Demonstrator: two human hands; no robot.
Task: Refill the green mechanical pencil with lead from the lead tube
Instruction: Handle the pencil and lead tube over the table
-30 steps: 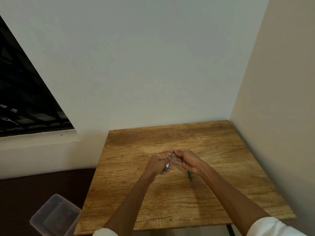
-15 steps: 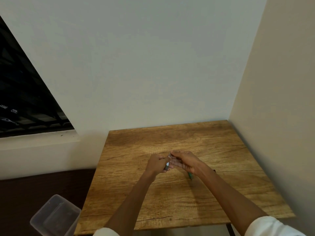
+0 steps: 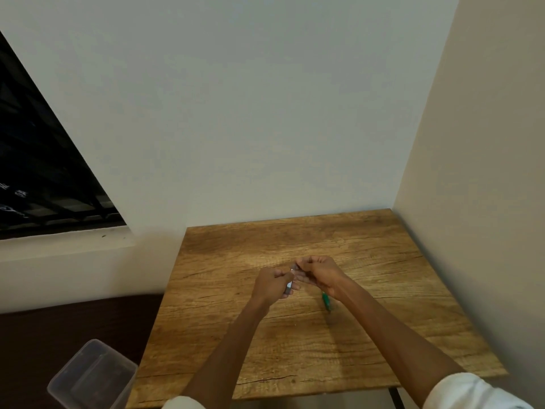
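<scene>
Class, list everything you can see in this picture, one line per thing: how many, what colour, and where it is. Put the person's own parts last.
table: one, brown wood grain, in the corner between two walls
mechanical pencil: one, green, its end sticks out below the right hand, above the table
lead tube: one, small, greyish, held in the left hand
plastic tub: one, clear, on the floor at lower left of the table
window: one, dark with bars, in the left wall
sleeves: two, white, at the bottom edge
left hand: one, grips the lead tube
right hand: one, fingers curled round the pencil
</scene>
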